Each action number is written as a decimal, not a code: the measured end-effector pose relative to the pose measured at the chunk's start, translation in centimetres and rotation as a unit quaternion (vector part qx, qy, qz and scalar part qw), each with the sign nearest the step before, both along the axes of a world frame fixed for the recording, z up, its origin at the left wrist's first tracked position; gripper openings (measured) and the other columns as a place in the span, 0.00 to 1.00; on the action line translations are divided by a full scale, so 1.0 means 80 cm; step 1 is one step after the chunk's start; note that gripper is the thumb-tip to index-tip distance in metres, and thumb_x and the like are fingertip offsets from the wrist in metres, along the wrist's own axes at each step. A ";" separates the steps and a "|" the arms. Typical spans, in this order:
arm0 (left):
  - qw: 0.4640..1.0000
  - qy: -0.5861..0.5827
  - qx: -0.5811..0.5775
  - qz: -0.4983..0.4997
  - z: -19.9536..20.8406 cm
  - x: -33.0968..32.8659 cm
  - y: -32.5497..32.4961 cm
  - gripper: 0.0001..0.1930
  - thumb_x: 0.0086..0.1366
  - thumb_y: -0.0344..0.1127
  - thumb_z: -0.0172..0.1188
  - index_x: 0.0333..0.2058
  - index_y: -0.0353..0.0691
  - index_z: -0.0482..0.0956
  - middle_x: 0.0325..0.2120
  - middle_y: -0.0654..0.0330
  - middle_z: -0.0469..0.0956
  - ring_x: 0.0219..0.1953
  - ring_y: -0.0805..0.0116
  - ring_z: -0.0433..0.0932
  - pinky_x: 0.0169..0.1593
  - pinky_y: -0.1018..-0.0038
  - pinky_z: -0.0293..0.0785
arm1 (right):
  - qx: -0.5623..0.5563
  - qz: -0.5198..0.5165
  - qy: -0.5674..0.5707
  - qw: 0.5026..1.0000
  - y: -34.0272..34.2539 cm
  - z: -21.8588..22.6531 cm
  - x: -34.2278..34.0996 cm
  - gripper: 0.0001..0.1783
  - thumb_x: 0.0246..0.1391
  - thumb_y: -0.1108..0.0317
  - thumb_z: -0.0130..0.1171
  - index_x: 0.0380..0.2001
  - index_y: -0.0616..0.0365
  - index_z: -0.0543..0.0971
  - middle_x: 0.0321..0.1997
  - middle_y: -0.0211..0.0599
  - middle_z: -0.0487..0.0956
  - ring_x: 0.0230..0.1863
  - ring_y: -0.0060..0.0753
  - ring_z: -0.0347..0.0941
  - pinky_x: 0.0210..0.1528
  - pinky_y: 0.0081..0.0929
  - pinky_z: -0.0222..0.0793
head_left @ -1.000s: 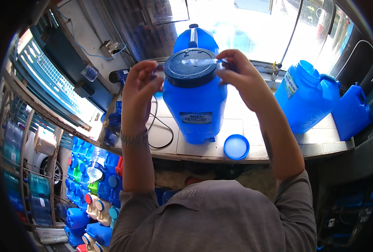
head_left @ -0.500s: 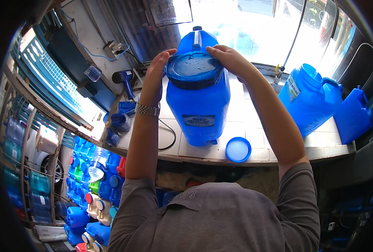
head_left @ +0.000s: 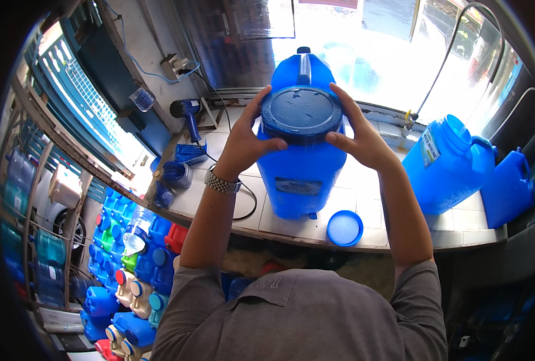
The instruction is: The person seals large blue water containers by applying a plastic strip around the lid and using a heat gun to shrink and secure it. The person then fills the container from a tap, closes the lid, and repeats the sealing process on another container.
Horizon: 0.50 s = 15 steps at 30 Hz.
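Note:
A blue water container [head_left: 300, 168] stands upright on the tiled counter in front of me, its handle on the far side. Its wide dark blue screw cap [head_left: 302, 111] sits on top, wet with droplets. My left hand [head_left: 249, 141] is wrapped round the cap's left side, thumb along the near rim. Around the right side curls my right hand [head_left: 364, 135], its thumb also at the near rim. The far fingertips of both hands are partly hidden. A smaller blue lid [head_left: 345, 228] lies on the counter near its front edge.
To the right stand an uncapped blue container [head_left: 445, 168] and a flatter blue jug [head_left: 511, 188]. A heat gun [head_left: 188, 114] and a blue basket [head_left: 189, 153] are at the left of the tiled counter [head_left: 364, 204]. Several stacked jugs [head_left: 129, 253] fill the lower left.
Both hands have shifted their grip on the cap, and the thumbs now press its near rim. The view has moved, so the counter appears lower and slightly to the right.

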<state>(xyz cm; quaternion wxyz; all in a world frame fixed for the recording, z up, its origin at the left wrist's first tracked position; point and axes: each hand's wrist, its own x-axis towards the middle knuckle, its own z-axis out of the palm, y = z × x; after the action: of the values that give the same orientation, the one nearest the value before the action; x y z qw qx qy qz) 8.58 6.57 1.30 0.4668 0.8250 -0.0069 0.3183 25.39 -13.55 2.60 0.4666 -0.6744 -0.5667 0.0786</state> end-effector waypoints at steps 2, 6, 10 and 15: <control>1.000 -0.006 0.005 -0.005 0.000 0.000 0.000 0.61 0.33 0.44 0.81 0.67 0.47 0.53 0.59 0.48 0.65 0.63 0.54 0.62 0.65 0.61 0.58 | 0.012 0.015 0.013 1.000 0.000 0.002 0.003 0.60 0.40 0.30 0.61 0.69 0.45 0.47 0.71 0.54 0.49 0.72 0.59 0.41 0.70 0.56 0.41; 0.999 -0.038 0.003 -0.020 -0.003 0.002 0.001 0.63 0.35 0.59 0.75 0.68 0.46 0.47 0.62 0.47 0.61 0.66 0.54 0.57 0.67 0.57 0.52 | 0.005 0.056 -0.046 0.997 0.003 0.014 0.024 0.63 0.37 0.32 0.66 0.69 0.44 0.44 0.72 0.52 0.50 0.71 0.58 0.46 0.69 0.59 0.43; 0.998 -0.055 -0.033 -0.016 -0.010 -0.012 0.023 0.65 0.41 0.79 0.58 0.68 0.44 0.40 0.63 0.45 0.59 0.67 0.53 0.53 0.68 0.54 0.42 | 0.043 -0.019 0.022 0.999 0.040 0.034 0.070 0.55 0.45 0.24 0.50 0.68 0.46 0.53 0.69 0.50 0.58 0.64 0.51 0.61 0.63 0.49 0.57; 0.997 0.002 -0.072 0.007 -0.049 -0.069 0.062 0.52 0.54 0.73 0.53 0.66 0.43 0.49 0.60 0.52 0.64 0.65 0.57 0.58 0.68 0.59 0.46 | -0.130 -0.197 -0.030 0.971 0.167 0.078 0.149 0.49 0.51 0.27 0.46 0.63 0.56 0.61 0.57 0.54 0.71 0.51 0.48 0.73 0.48 0.42 0.74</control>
<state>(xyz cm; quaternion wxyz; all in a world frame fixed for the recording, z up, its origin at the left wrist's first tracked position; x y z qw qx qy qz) 3.09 11.52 -2.59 0.5234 0.7896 0.0223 0.3197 37.32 -0.19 8.82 0.3643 -0.8297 -0.4214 0.0376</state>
